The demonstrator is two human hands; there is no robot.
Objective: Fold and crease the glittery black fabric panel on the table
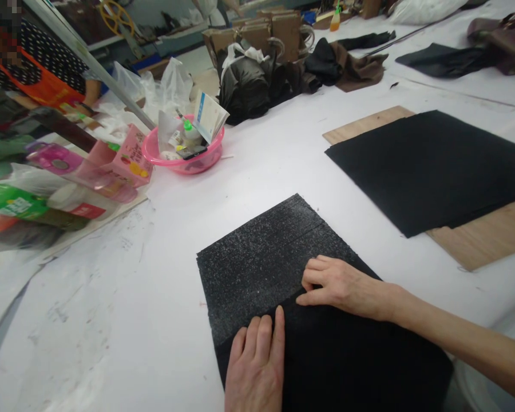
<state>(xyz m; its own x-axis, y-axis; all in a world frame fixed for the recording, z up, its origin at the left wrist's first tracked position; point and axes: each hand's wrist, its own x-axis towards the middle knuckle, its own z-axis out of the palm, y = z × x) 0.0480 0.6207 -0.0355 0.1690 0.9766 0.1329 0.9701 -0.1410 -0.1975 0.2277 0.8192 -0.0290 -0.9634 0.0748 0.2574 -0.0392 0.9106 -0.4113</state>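
Observation:
A black sheet with a speckled, whitish upper surface (257, 257) lies on the white table in front of me. Over its near part lies a plain black fabric piece (347, 360), its far edge running between my hands. My left hand (257, 363) rests flat on the fabric near that edge, fingers stretched out. Farther right, my right hand (337, 286) has its fingers curled and its thumb against the fabric's edge, as in a pinch. What lies under the right fingertips is partly hidden.
A stack of black sheets (438, 171) lies on a wooden board (498, 234) at right. Left stand a pink basin (182, 163) with small items, a pink box (131, 154) and bottles. Dark bags (246, 86) sit behind. A person in an orange apron (47, 86) is at far left.

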